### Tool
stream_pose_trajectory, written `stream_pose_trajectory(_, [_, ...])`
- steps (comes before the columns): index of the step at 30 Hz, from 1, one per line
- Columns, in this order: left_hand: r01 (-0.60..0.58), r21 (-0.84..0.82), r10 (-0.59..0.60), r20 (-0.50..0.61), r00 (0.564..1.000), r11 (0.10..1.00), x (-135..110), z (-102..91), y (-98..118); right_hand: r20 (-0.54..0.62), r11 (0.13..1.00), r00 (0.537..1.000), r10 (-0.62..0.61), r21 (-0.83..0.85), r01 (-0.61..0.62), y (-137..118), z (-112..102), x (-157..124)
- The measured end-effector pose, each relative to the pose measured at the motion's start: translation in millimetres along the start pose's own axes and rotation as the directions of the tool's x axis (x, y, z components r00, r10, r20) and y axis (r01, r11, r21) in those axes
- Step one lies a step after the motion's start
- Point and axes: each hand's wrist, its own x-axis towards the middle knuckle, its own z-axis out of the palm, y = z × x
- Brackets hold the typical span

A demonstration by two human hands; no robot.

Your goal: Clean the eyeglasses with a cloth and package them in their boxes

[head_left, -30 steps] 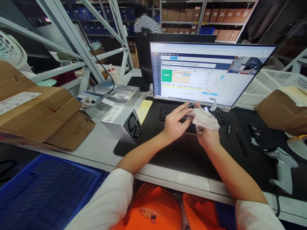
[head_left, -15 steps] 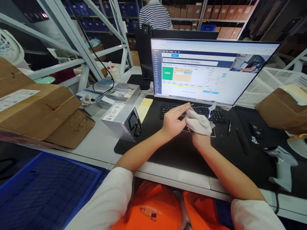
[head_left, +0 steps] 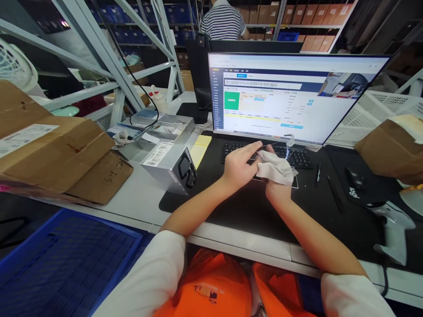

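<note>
In front of the keyboard (head_left: 301, 157) my two hands meet. My right hand (head_left: 276, 190) is closed around a pale grey cloth (head_left: 276, 169), which covers most of its fingers. My left hand (head_left: 239, 164) pinches at the cloth's left side, its fingers closed toward a thin-framed clear object, apparently a pair of glasses (head_left: 290, 141). A thin line and a curved clear end of it show above the cloth; the rest is hidden. Left of my hands stands a silver box (head_left: 170, 169) with a goggle-like picture on its side.
A monitor (head_left: 264, 110) stands behind the keyboard. To the right lie a pen (head_left: 317, 175), a mouse (head_left: 354, 178) and a barcode scanner (head_left: 393, 231). Left are an open grey tray (head_left: 168, 130), a yellow notepad (head_left: 200, 149), cardboard boxes (head_left: 62, 163) and a blue crate (head_left: 66, 259). Another person (head_left: 223, 21) is beyond.
The curved clear end above the cloth has tilted and shifted slightly left. Fingertips of my right hand now show above the cloth. The far person has moved a little right.
</note>
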Motion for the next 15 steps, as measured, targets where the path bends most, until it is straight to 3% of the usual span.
stream_pose_trajectory(2, [0.008, -0.004, -0.008, 0.010, 1.000, 1.000, 1, 1.5, 2, -0.034, 0.982, 0.995, 0.095, 0.165, -0.088, -1, -2, 7])
stream_pose_trajectory(5, [0.002, 0.013, -0.002, 0.006, 1.000, 1.000, 2, 3.4, 5, -0.135, 0.898, 0.979, 0.155, 0.432, -0.083, -6, -12, 25])
stream_pose_trajectory(7, [-0.010, 0.008, 0.010, 0.001, 1.000, 1.000, 3, 2.4, 2, -0.155, 0.913, 0.978, 0.141, 0.403, -0.067, -14, -24, 37])
stream_pose_trajectory(10, [0.040, -0.073, -0.041, -0.015, 0.999, 0.997, 8, -4.0, -8, -0.048, 1.000, 0.999, 0.011, -0.011, -0.012, -32, -60, 53])
stream_pose_trajectory(12, [0.137, -0.166, -0.147, -0.050, 0.988, 0.977, 14, -10.2, -19, 0.014, 0.968, 0.999, -0.045, -0.247, 0.047, -41, -100, 66])
stream_pose_trajectory(14, [0.253, -0.315, -0.295, -0.091, 0.951, 0.915, 20, -15.6, -28, 0.036, 0.738, 0.984, -0.173, -0.658, 0.153, -39, -150, 82])
stream_pose_trajectory(15, [0.318, -0.421, -0.391, -0.098, 0.915, 0.849, 23, -17.6, -32, 0.088, 0.647, 0.985, -0.152, -0.744, 0.166, -33, -176, 90])
